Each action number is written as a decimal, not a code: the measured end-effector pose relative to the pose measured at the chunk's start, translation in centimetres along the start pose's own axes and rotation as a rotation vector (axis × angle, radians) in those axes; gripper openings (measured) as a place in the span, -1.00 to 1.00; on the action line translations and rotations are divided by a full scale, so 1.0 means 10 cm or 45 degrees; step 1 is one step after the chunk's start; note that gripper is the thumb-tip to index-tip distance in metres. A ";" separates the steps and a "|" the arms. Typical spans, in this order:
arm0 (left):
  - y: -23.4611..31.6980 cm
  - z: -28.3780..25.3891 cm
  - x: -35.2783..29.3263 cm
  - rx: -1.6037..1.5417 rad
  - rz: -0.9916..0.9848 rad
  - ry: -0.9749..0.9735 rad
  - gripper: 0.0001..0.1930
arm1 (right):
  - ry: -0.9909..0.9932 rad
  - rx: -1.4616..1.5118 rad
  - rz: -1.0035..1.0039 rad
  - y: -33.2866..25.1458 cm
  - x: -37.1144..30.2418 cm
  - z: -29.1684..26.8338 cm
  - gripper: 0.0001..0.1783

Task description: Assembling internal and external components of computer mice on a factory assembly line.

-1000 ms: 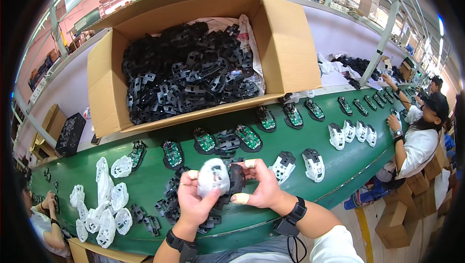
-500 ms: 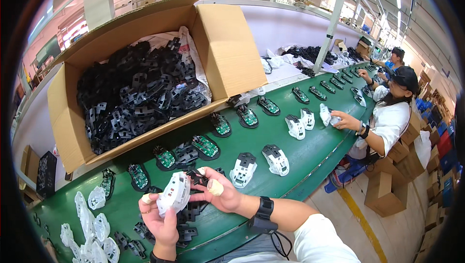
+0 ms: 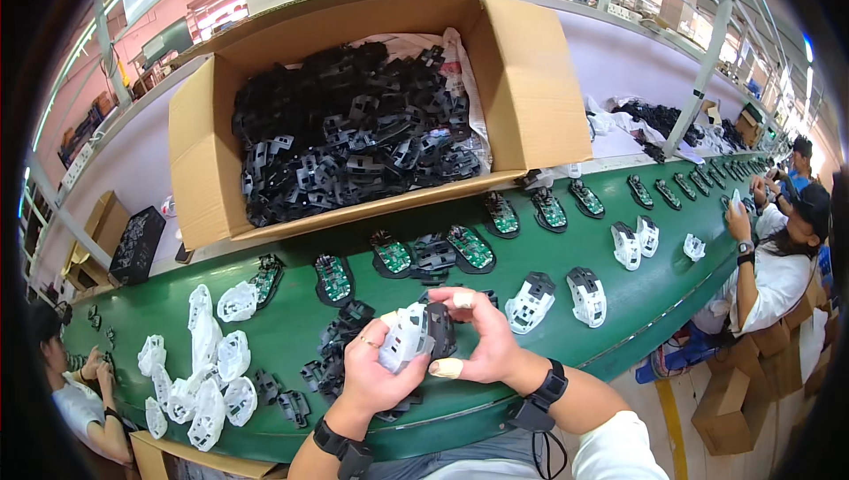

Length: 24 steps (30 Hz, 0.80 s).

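My left hand (image 3: 373,376) grips a white mouse shell (image 3: 403,344) above the green work surface. A black plastic part (image 3: 440,328) sits against the shell's right end, between the thumb and forefinger of my right hand (image 3: 488,339). Pale finger covers are on several fingertips. Whether the two parts are locked together cannot be made out. Beneath and beside my left hand lies a pile of black plastic parts (image 3: 329,372). Two white shells with black parts fitted, one of them a mouse shell (image 3: 531,302), rest to the right of my hands.
Beyond the green conveyor (image 3: 265,431) stands a large cardboard box (image 3: 539,82) full of black parts. Green circuit boards on black bases (image 3: 334,279) form a row. White shells (image 3: 208,414) are heaped at left. A co-worker (image 3: 778,255) sits at right, another person (image 3: 84,409) at left.
The view has swung left, bringing a person into the left edge. My hands have come together, and the black part now meets the white shell's end. The right co-worker's hands have lifted.
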<state>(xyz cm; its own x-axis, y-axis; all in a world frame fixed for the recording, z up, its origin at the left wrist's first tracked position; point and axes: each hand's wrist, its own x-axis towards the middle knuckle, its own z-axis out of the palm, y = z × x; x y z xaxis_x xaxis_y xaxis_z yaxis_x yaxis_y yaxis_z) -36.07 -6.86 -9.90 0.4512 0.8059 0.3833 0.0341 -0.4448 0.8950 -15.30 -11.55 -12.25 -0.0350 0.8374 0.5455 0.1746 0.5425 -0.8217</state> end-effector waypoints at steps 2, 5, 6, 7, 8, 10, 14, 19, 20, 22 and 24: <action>0.01 -0.04 -0.02 -0.020 -0.027 -0.007 -0.45 | -0.061 -0.066 0.023 0.03 0.02 0.02 0.00; -0.02 -0.05 0.00 0.056 0.027 -0.049 -0.41 | -0.047 -0.061 0.063 0.02 0.01 0.03 -0.01; -0.03 -0.02 0.01 0.161 0.124 -0.044 -0.40 | -0.049 -0.086 0.044 -0.02 0.01 0.01 -0.01; -0.05 0.00 0.02 0.258 0.226 -0.041 -0.38 | -0.047 -0.118 0.028 -0.06 0.01 -0.01 -0.02; -0.06 0.00 0.00 0.225 0.195 -0.023 -0.38 | -0.059 -0.156 0.005 -0.08 0.03 -0.01 -0.03; -0.08 -0.08 -0.03 0.062 0.135 -0.010 -0.45 | -0.068 -0.263 -0.132 -0.05 0.10 0.05 -0.07; -0.07 -0.13 -0.05 0.014 0.129 0.024 -0.49 | -0.107 -0.577 -0.237 0.00 0.13 0.15 -0.09; -0.01 -0.18 0.00 0.484 0.362 -0.060 -0.55 | -0.197 -0.801 -0.208 -0.08 0.05 0.07 -0.09; 0.00 -0.20 0.00 0.453 0.291 -0.056 -0.58 | -0.160 -0.761 -0.251 -0.13 0.07 0.10 -0.05; 0.04 -0.20 0.00 0.387 0.195 -0.021 -0.62 | -0.123 -0.715 -0.296 -0.13 0.08 0.15 -0.01; 0.02 -0.17 0.00 0.430 0.272 -0.014 -0.62 | -0.166 -0.617 -0.176 -0.10 0.06 0.22 0.04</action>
<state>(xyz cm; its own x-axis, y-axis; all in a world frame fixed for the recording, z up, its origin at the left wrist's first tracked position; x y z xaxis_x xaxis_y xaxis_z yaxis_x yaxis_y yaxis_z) -37.52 -6.26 -9.35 0.4892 0.6781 0.5485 0.2292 -0.7067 0.6693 -17.66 -11.47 -11.50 -0.2068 0.7781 0.5930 0.5943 0.5814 -0.5557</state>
